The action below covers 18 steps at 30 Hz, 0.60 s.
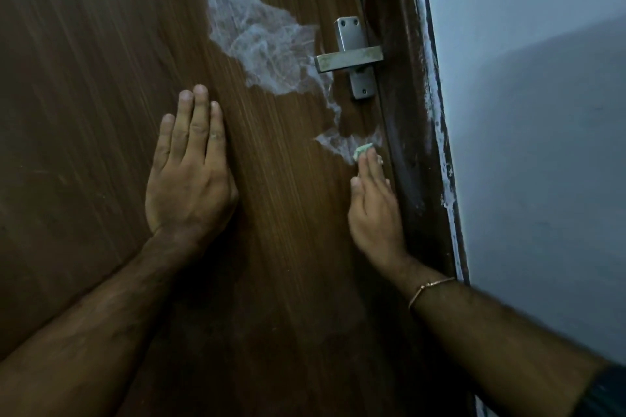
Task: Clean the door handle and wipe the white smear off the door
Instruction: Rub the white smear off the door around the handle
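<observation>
Your brown door (101, 78) fills most of the view, its wood grain running in fine streaks up and down. Along its right edge stands the dark frame (413, 145), flecked with white paint, and beyond that a pale blue-grey wall (542, 112).

One white smear (261, 44) spreads over the door just left of the handle, cloudy and web-like, and trails down in a thin line to a smaller patch near the frame.

Your left hand (189, 176) lies flat on the wood, well left of the smear, fingers straight and close together, holding nothing.

Your right hand (374, 210) reaches up beside the frame, fingers stretched out and pressing a small pale green wad of cloth (363, 150) against the lower patch; only a little of the wad shows past the fingertips. One thin bracelet (426, 289) circles that wrist.

One metal handle (349, 58), a square-edged bar, sits across its upright plate (352, 34), dull grey with pale marks on the bar. Three screws show in the plate: two above, one below.
</observation>
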Available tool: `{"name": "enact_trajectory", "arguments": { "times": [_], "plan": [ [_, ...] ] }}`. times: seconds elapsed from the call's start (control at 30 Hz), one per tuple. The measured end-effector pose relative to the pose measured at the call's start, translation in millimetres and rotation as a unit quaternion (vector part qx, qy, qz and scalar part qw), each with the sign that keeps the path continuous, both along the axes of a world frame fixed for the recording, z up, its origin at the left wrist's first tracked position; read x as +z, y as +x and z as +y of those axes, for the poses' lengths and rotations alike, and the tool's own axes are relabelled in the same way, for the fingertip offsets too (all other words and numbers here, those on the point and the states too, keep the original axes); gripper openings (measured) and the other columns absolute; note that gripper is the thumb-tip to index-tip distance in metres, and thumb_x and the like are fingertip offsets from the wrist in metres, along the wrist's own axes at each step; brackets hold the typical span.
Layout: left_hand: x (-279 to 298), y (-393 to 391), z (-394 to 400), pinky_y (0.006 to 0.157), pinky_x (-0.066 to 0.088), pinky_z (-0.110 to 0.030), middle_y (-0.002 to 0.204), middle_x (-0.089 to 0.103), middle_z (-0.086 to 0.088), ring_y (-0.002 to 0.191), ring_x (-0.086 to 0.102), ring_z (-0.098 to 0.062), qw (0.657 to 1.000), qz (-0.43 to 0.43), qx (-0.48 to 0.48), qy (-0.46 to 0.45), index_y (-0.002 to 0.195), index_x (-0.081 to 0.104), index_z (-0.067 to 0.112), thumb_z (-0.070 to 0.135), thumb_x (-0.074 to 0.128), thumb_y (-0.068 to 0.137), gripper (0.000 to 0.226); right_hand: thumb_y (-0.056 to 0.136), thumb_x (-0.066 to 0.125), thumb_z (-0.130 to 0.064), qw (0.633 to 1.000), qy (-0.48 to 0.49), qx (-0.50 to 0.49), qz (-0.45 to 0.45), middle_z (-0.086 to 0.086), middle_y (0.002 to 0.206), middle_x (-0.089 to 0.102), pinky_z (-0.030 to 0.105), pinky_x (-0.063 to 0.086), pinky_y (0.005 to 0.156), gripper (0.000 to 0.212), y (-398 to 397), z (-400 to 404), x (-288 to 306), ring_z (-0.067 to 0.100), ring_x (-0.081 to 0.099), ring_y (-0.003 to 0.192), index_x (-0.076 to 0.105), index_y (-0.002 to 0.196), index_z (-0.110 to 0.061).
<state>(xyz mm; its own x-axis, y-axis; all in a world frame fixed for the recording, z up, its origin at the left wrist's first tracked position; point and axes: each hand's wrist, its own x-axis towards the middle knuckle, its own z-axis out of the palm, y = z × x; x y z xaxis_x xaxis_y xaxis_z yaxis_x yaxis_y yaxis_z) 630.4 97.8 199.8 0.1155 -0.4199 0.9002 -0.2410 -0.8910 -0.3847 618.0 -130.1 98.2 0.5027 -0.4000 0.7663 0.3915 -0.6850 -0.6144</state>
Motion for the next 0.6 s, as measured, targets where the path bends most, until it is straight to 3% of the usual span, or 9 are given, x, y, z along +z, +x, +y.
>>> {"name": "enact_trajectory", "arguments": {
  "times": [0.1, 0.27, 0.37, 0.5, 0.6],
  "plan": [
    [-0.6, 0.7, -1.4, 0.125, 0.003, -0.043, 0.165, 0.010, -0.020, 0.154, 0.004, -0.030, 1.000, -0.011, -0.006, 0.004, 0.155, 0.015, -0.001, 0.014, 0.033, 0.093, 0.066, 0.106, 0.028, -0.032, 0.996, 0.088, 0.001, -0.002, -0.004, 0.163, 0.013, 0.041, 0.017, 0.122, 0.051, 5.5, -10.1, 22.2, 0.014, 0.013, 0.149, 0.018, 0.154, -0.019],
    [-0.1, 1.1, -0.1, 0.125, 0.003, -0.043, 0.165, 0.009, -0.019, 0.154, 0.004, -0.029, 1.000, -0.008, 0.002, -0.002, 0.155, 0.015, -0.001, 0.014, 0.034, 0.093, 0.066, 0.106, 0.031, -0.027, 1.000, -0.007, -0.004, -0.018, -0.002, 0.163, 0.014, 0.028, 0.015, 0.121, 0.051, 4.3, -7.5, 15.5, 0.009, 0.010, 0.149, 0.019, 0.154, -0.016],
    [-0.2, 1.5, -2.0, 0.125, 0.004, -0.043, 0.165, 0.010, -0.019, 0.154, 0.005, -0.029, 1.000, -0.016, -0.001, 0.004, 0.154, 0.016, -0.002, 0.013, 0.034, 0.092, 0.066, 0.106, 0.031, -0.028, 0.999, 0.047, -0.004, -0.011, -0.002, 0.163, 0.014, 0.029, 0.015, 0.121, 0.050, 6.8, -15.1, 28.3, 0.011, 0.010, 0.149, 0.020, 0.153, -0.016],
    [0.3, 0.2, -1.5, 0.125, 0.005, -0.044, 0.165, 0.009, -0.019, 0.154, 0.005, -0.029, 1.000, -0.006, 0.002, -0.002, 0.154, 0.016, -0.001, 0.014, 0.033, 0.093, 0.065, 0.105, 0.036, -0.021, 0.998, -0.052, 0.012, -0.045, 0.001, 0.162, 0.017, 0.029, 0.016, 0.122, 0.050, -2.7, 3.4, 12.9, 0.008, 0.010, 0.149, 0.024, 0.152, -0.012],
    [-1.3, -1.3, -3.1, 0.125, 0.005, -0.044, 0.165, 0.011, -0.020, 0.154, 0.006, -0.030, 1.000, -0.015, 0.001, -0.002, 0.154, 0.017, -0.002, 0.013, 0.034, 0.093, 0.065, 0.104, 0.037, -0.019, 0.998, -0.007, 0.023, -0.055, 0.004, 0.161, 0.020, 0.035, 0.019, 0.123, 0.049, 0.5, 8.1, 17.1, 0.014, 0.014, 0.150, 0.026, 0.151, -0.010]
  ]
}}
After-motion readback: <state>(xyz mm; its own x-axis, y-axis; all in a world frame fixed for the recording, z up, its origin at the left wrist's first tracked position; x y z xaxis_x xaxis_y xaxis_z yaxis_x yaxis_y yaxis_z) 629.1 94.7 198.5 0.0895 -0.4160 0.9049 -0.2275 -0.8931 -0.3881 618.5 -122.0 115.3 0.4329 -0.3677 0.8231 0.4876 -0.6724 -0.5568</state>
